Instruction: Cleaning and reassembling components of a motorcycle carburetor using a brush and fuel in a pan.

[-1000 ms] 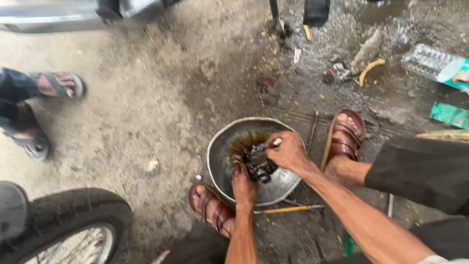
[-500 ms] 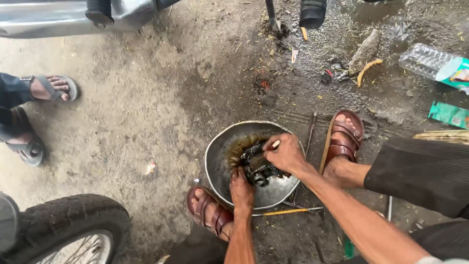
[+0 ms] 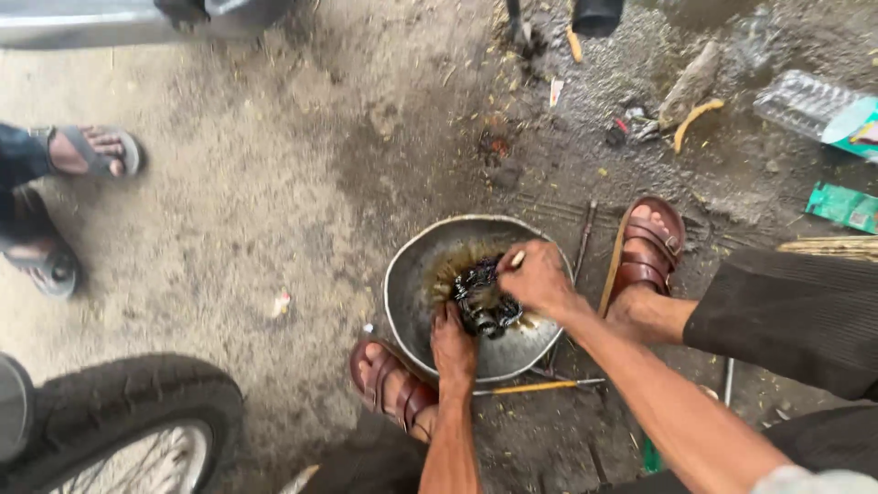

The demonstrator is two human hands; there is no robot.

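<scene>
Since the earlier frame the right hand [image 3: 535,277] has slid a little toward the right rim of the metal basin [image 3: 409,291], and the view has drifted so the tyre sits lower at the bottom-left corner. Both hands work inside the basin, which stands on the dirt floor [image 3: 256,229] between the person's two brown sandals [image 3: 651,245]. A greasy black chain part [image 3: 485,306] lies in brownish liquid near the basin's middle. The left hand [image 3: 454,346] reaches in over the near rim, its fingers curled onto the near end of the chain part. The right hand comes in from the right, its fingers closed around a small pale brush handle [image 3: 518,260] held over the chain part's far end. A thin yellow-handled tool [image 3: 540,387] lies on the floor just beside the near rim. At the left edge stand another person's feet in grey sandals [image 3: 91,151]. A clear plastic bottle [image 3: 805,102] lies at the far right, well apart from the basin.
</scene>
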